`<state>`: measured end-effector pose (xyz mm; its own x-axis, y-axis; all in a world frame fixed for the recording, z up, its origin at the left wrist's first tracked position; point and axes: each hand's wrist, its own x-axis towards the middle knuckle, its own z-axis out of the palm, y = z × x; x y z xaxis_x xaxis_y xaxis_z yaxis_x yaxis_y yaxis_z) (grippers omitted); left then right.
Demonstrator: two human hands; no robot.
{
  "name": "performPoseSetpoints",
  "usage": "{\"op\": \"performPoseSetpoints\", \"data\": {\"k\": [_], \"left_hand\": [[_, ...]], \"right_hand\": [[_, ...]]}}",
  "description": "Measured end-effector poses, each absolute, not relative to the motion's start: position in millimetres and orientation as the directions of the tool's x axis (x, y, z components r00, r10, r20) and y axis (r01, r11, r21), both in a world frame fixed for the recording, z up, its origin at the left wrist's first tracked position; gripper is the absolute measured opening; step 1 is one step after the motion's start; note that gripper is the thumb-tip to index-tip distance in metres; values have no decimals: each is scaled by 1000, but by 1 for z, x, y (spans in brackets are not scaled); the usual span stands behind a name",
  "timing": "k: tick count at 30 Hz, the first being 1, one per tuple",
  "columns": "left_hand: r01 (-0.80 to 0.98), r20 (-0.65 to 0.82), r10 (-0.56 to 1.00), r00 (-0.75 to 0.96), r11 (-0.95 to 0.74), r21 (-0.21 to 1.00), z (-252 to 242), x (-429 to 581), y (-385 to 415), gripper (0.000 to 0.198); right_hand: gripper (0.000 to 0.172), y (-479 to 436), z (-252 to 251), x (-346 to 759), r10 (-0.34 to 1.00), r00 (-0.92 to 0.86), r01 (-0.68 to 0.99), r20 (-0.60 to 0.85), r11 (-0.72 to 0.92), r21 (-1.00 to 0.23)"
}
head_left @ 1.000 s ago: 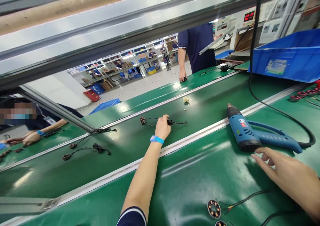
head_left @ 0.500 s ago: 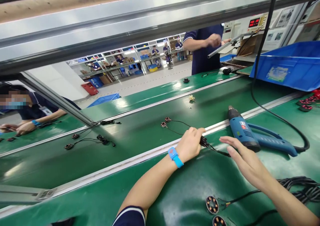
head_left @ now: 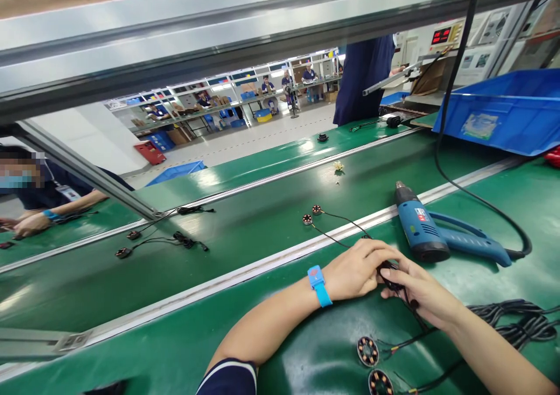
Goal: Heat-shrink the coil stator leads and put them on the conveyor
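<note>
Both hands have come together since the earlier frames: left hand (head_left: 356, 269), which was out on the conveyor belt (head_left: 245, 231) pinching the wire harness (head_left: 341, 227), has dragged it back over the rail onto the near worktop (head_left: 315, 331), and right hand (head_left: 417, 290) has come off the heat gun side to meet it. Left grip is closed on the black bundled end of the harness; right grip pinches the same bundle from the other side, fingertips touching left's. Harness now spans the rail, its two small stator ends still lying on the belt, leads running back into the hands. Judgement: pickup is done, hands are set up to work the connector end. Just below the hands, two copper-wound stators (head_left: 368, 351) with their own leads lie on the worktop; a black cable coil (head_left: 516, 325) sits right. Heat gun (head_left: 437, 237) lies untouched just beyond the right hand, cord running up. Further out on the belt: more harnesses (head_left: 161, 242), probably the same type, too small to be sure. Blue bin (head_left: 499, 115) far right. Across the line, a seated person's hand (head_left: 28, 224) at left, a standing person (head_left: 363, 80) in dark blue beyond; more benches and workers in the back.
</note>
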<state>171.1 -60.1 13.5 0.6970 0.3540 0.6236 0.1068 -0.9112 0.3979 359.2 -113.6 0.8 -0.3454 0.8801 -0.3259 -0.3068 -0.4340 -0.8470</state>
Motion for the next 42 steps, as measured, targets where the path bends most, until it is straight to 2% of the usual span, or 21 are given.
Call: {"op": "performPoseSetpoints", "data": {"k": [2, 3, 5, 8, 12, 17, 19, 21, 23, 25, 27, 30, 35, 37, 40, 41, 42], "left_hand": [[231, 557, 448, 700, -879, 416, 19, 152, -44, 62], [371, 492, 548, 677, -831, 415, 22, 138, -32, 71], [745, 227, 828, 512, -560, 361, 24, 108, -6, 92], [881, 40, 932, 360, -354, 314, 16, 73, 34, 97], [898, -70, 925, 373, -341, 279, -4, 67, 68, 72], [899, -101, 910, 401, -371, 231, -11, 89, 91, 51], [901, -98, 909, 405, -378, 214, -5, 93, 92, 47], [893, -98, 898, 428, -404, 200, 4, 96, 83, 42], [879, -97, 883, 459, -436, 190, 12, 100, 60, 36], [866, -91, 871, 483, -461, 194, 17, 106, 25, 29], [859, -92, 867, 490, -463, 217, 18, 114, -15, 26], [860, -116, 874, 473, -428, 278, 16, 129, -69, 29], [870, -234, 855, 463, -388, 305, 17, 156, -120, 38], [880, -286, 843, 456, -379, 286, 20, 158, -130, 44], [878, -260, 847, 463, -399, 263, 23, 148, -140, 54], [862, -225, 842, 491, -432, 266, 24, 143, -142, 52], [836, -187, 827, 530, -474, 277, 24, 139, -144, 47]], "right_hand": [[101, -113, 2, 362, 880, -329, -289, -344, -440, -850], [102, -112, 2, 364, 878, -330, -279, -347, -442, -852], [100, -111, 4, 368, 878, -342, -253, -335, -430, -867], [94, -108, 8, 373, 885, -355, -212, -302, -391, -896], [91, -105, 11, 378, 896, -331, -171, -295, -365, -915], [94, -103, 12, 385, 908, -318, -56, -273, -305, -951], [86, -104, 15, 395, 925, -317, 69, -209, -197, -978], [70, -106, 23, 415, 937, -334, 271, -101, -7, -962], [56, -112, 34, 444, 924, -382, 490, -12, 191, -851], [50, -118, 48, 477, 910, -414, 650, -20, 281, -706], [49, -121, 58, 508, 911, -404, 743, -75, 280, -608], [48, -119, 59, 543, 915, -367, 806, -165, 225, -547], [43, -108, 24, 581, 944, -219, 890, -248, 89, -447], [45, -111, 16, 586, 974, -155, 946, -165, 97, -311], [57, -125, 26, 564, 972, -203, 968, 117, 217, -124], [55, -131, 33, 547, 948, -256, 948, 191, 284, -140], [46, -136, 40, 526, 926, -301, 910, 228, 350, -221]]}}
